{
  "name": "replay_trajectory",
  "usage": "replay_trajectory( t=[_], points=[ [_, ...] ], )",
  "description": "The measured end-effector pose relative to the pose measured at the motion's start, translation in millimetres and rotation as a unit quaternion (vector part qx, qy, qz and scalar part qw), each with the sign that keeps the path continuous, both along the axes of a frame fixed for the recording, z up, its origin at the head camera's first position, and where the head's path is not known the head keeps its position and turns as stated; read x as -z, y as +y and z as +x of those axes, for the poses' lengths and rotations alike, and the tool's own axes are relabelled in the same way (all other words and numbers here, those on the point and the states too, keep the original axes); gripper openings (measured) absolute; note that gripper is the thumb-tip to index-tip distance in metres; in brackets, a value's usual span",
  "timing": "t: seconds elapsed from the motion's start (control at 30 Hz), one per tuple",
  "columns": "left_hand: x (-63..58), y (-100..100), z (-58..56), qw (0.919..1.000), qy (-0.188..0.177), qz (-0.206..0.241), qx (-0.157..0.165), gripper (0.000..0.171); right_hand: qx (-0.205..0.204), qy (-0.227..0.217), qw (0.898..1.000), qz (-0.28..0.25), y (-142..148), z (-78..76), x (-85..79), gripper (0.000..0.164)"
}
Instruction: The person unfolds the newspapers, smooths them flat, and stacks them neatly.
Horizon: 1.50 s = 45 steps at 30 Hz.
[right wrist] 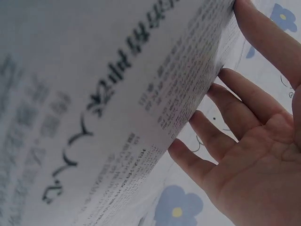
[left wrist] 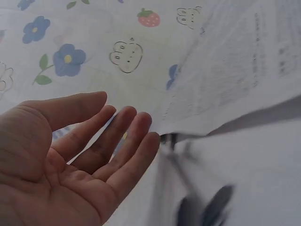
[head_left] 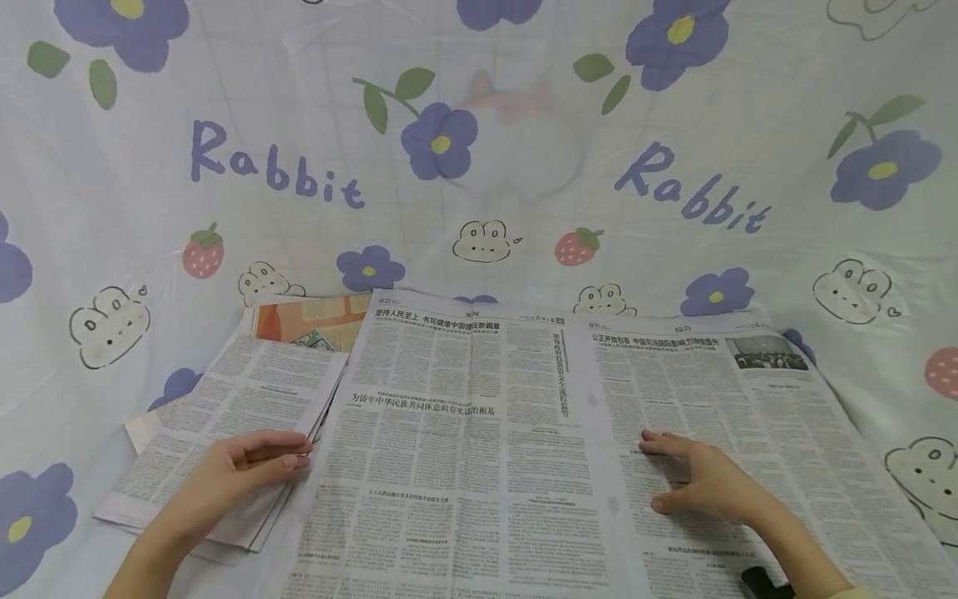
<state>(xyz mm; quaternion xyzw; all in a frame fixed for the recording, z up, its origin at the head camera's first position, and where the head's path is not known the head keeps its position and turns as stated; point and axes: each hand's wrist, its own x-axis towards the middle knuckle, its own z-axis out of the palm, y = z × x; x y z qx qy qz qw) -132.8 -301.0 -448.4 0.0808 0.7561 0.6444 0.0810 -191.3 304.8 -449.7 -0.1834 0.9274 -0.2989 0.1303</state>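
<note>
A large newspaper (head_left: 479,466) lies spread across the middle, its right page (head_left: 696,383) reaching to the right side. My right hand (head_left: 703,478) is over that page, thumb and fingers apart. In the right wrist view, the fingertips of the right hand (right wrist: 249,136) meet the edge of a printed sheet (right wrist: 117,113). My left hand (head_left: 232,478) is over a folded stack of newspaper (head_left: 247,374), fingertips near the open newspaper's left edge. The left wrist view shows the left hand (left wrist: 89,160) palm up, fingers loosely extended, nothing in them, beside a newspaper sheet (left wrist: 235,70).
A printed sheet with an orange picture (head_left: 310,319) lies behind the folded stack. A white cloth (head_left: 509,208) with flowers and rabbits rises behind and runs under the papers. A dark blurred object (left wrist: 216,207) shows low in the left wrist view.
</note>
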Motion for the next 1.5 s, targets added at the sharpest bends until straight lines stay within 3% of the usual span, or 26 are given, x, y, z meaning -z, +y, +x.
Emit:
replay_trajectory(
  t=[0.13,0.27,0.4,0.5,0.67,0.8,1.07,1.2,1.5],
  points=[
    [-13.5,-24.8,-1.8,0.9989,0.034,-0.032,-0.007,0.042,0.000,-0.005,1.000,0.005,1.2,1.4,1.6,0.085],
    [-18.9,-58.7,-3.9,0.9929,0.055,-0.097,-0.041,0.043,-0.002,-0.004,1.000,0.003,1.9,2.2,4.0,0.085],
    [-15.0,-83.8,-7.0,0.9753,0.065,-0.193,-0.087,0.044,-0.002,-0.005,1.000,0.000,1.6,3.7,4.3,0.086],
    [-9.6,-91.3,-8.0,0.9598,0.064,-0.250,-0.110,0.044,-0.001,-0.011,1.000,-0.008,1.9,5.0,3.8,0.087],
    [-1.6,-93.3,-6.0,0.9554,0.054,-0.260,-0.130,0.049,0.002,-0.019,1.000,-0.018,3.5,6.2,4.1,0.089],
    [0.1,-95.5,-3.3,0.9519,0.059,-0.251,-0.166,0.052,0.002,-0.018,1.000,-0.018,4.2,6.6,4.2,0.088],
    [-0.1,-103.6,-1.8,0.9430,0.057,-0.248,-0.215,0.052,-0.013,0.014,1.000,0.000,0.9,3.6,-1.9,0.083],
    [2.1,-108.1,-1.8,0.9448,0.061,-0.243,-0.211,0.052,-0.009,0.011,1.000,0.005,0.3,0.9,-3.2,0.084],
    [5.7,-111.8,-1.1,0.9383,-0.011,-0.290,-0.187,0.059,-0.003,-0.010,1.000,-0.012,-0.2,3.9,-1.5,0.086]
  ],
)
